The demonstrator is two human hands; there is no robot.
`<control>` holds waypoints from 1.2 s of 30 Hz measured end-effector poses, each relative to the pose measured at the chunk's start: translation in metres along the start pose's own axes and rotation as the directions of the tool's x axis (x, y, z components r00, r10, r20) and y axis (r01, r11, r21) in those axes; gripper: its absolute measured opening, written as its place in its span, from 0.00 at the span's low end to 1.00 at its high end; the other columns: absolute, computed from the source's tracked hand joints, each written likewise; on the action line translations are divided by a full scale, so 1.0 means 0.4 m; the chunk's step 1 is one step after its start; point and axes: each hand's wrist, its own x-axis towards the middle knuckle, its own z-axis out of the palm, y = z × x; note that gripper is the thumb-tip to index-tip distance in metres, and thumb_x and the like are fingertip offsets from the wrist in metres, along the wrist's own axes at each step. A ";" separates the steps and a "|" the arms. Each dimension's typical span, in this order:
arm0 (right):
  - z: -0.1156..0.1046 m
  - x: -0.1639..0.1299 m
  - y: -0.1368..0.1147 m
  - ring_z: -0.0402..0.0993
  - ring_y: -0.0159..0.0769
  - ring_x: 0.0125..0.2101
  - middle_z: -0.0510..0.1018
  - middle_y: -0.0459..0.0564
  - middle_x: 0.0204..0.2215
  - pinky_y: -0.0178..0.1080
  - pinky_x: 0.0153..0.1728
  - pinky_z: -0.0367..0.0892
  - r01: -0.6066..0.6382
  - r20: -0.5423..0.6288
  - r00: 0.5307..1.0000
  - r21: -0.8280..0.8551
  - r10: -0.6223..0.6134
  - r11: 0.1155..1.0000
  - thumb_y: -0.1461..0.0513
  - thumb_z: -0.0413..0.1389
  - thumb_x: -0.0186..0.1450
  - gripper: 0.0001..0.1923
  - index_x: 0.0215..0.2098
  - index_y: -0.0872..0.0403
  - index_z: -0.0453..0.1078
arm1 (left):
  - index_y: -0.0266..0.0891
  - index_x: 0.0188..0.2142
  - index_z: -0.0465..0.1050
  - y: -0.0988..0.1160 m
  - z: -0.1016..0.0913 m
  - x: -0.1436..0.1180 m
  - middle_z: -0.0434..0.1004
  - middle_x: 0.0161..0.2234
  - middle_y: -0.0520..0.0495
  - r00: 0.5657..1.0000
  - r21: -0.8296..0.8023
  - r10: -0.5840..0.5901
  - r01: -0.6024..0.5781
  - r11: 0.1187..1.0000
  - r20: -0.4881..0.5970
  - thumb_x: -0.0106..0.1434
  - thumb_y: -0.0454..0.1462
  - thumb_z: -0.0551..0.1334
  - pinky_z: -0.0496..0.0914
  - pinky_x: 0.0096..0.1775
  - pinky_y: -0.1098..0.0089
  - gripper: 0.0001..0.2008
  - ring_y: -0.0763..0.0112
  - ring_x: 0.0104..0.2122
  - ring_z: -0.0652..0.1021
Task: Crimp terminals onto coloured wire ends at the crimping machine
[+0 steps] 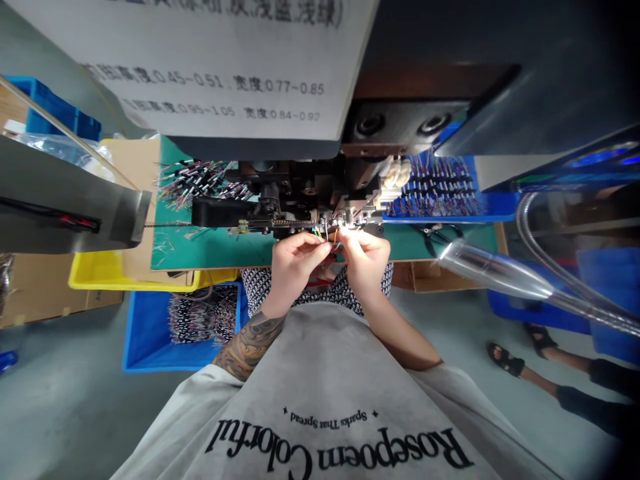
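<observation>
My left hand [295,261] and my right hand [363,257] meet at the front of a black crimping machine [300,197]. Both pinch a thin bundle of coloured wires [327,235], whose ends sit at the machine's metal die [350,217]. A terminal strip [210,224] feeds into the machine from the left. Finished wire pieces lie in a pile [200,180] on the green mat [210,247] to the left, and more lie in a row in a blue tray [493,205] to the right.
A white paper sheet [210,60] with printed numbers hangs above. A metal guard [65,200] juts in at left, a flexible lamp [495,270] at right. Yellow bin [100,273] and blue bin [145,333] sit below. Another person's sandalled feet [520,347] are at right.
</observation>
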 end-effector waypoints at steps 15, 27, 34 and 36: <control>-0.001 0.009 -0.015 0.69 0.30 0.24 0.79 0.46 0.21 0.37 0.28 0.68 0.057 0.003 0.998 -0.003 -0.057 0.998 0.55 0.63 0.63 0.17 0.19 0.53 0.76 | 0.40 0.30 0.78 0.015 0.003 -0.001 0.82 0.26 0.50 0.998 0.067 0.060 -0.060 0.996 0.013 0.59 0.43 0.78 0.79 0.27 0.70 0.14 0.69 0.24 0.82; 0.003 0.005 -0.014 0.63 0.29 0.22 0.70 0.43 0.17 0.36 0.25 0.64 0.001 0.059 0.998 0.023 -0.002 1.000 0.53 0.63 0.62 0.17 0.19 0.52 0.76 | 0.40 0.32 0.82 0.016 0.002 0.000 0.84 0.27 0.49 0.999 0.070 0.038 -0.037 0.997 -0.013 0.61 0.43 0.76 0.80 0.26 0.70 0.10 0.68 0.23 0.83; -0.006 -0.003 -0.003 0.64 0.29 0.22 0.72 0.44 0.18 0.37 0.26 0.64 0.055 0.055 0.997 -0.009 -0.055 0.998 0.52 0.63 0.65 0.19 0.19 0.52 0.76 | 0.40 0.31 0.82 0.034 0.010 -0.007 0.84 0.27 0.49 1.000 0.090 0.026 -0.027 0.996 0.014 0.61 0.43 0.76 0.80 0.27 0.70 0.10 0.68 0.24 0.83; -0.003 0.001 -0.004 0.62 0.28 0.22 0.70 0.43 0.17 0.36 0.26 0.62 0.057 0.027 0.998 0.002 -0.057 0.998 0.53 0.63 0.65 0.20 0.18 0.53 0.74 | 0.41 0.31 0.81 0.034 0.012 -0.008 0.83 0.26 0.50 0.999 0.089 0.031 -0.032 0.995 0.010 0.61 0.44 0.76 0.79 0.26 0.70 0.11 0.68 0.24 0.83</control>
